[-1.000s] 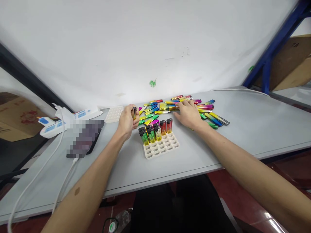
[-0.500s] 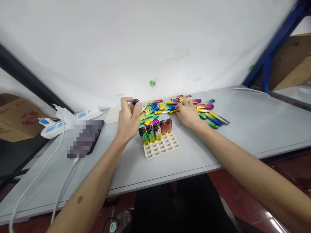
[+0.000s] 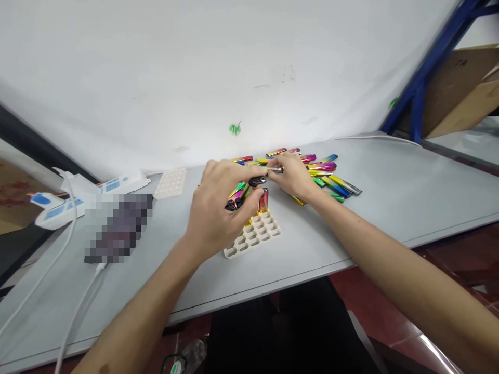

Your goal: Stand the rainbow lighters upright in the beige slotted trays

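Observation:
My left hand (image 3: 216, 208) is closed around a lighter (image 3: 257, 181) with a black top, held above the white rack. Close against its fingertips, my right hand (image 3: 291, 175) pinches a small shiny gold and dark sleeve (image 3: 276, 169). The white rack (image 3: 253, 238) has rows of slots. A red lighter (image 3: 264, 200) stands upright in its back row; other lighters there are mostly hidden behind my left hand. Beyond and beside my right hand lies a pile of shiny coloured sleeves (image 3: 338, 184).
A second white rack (image 3: 171, 183) lies by the wall. To the left are a power strip (image 3: 117, 184), a blurred-out phone (image 3: 119, 228) and its white cable (image 3: 80, 306). A blue frame post (image 3: 417, 111) and a cardboard box (image 3: 463, 93) stand at the right.
My left hand has moved right and over the rack with the lighter. My right hand has drawn slightly left from the pile, so both hands now meet. The view has shifted a little.

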Motion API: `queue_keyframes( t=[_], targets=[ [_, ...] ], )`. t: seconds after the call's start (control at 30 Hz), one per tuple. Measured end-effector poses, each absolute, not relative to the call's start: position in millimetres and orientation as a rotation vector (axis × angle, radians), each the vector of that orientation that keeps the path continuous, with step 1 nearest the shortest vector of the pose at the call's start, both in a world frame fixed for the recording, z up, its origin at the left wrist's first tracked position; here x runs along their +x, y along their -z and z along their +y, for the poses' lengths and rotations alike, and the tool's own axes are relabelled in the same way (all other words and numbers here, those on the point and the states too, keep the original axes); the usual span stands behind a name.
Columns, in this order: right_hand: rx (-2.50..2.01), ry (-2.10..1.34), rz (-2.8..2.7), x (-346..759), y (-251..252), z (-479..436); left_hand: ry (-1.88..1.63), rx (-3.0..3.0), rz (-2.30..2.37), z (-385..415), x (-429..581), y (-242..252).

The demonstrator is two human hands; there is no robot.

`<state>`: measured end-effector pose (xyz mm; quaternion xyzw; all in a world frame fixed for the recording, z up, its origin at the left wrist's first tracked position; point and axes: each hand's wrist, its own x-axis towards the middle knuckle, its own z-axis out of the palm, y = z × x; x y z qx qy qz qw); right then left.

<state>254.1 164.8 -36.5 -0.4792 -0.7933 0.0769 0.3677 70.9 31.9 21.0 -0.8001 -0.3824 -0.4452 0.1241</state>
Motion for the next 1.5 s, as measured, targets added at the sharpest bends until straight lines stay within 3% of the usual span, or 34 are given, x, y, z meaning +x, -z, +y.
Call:
queue_keyframes(
  t=[0.17,0.33,0.67,1.1,1.3,1.5],
  targets=[
    [-0.989,-0.823,-1.687,252,27,162,1.247,-2.315,-1.131,30,73,-20],
    [-0.860,-1.112,-1.442,249,29,163,1.304,-2.298,-1.081,27,70,-21],
    [-0.863,-1.169,-1.551,248,30,160,0.840,-2.459,-1.070,41,61,-5],
    [-0.710,-1.232,-1.631,247,25,150,0.984,-2.503,-1.222,38,61,-16],
    [-0.582,-1.355,-1.605,240,24,142,1.206,-2.406,-1.676,51,42,-25],
    [-0.531,-1.361,-1.642,229,27,135,1.114,-2.769,-1.970,64,27,-23]
  ],
)
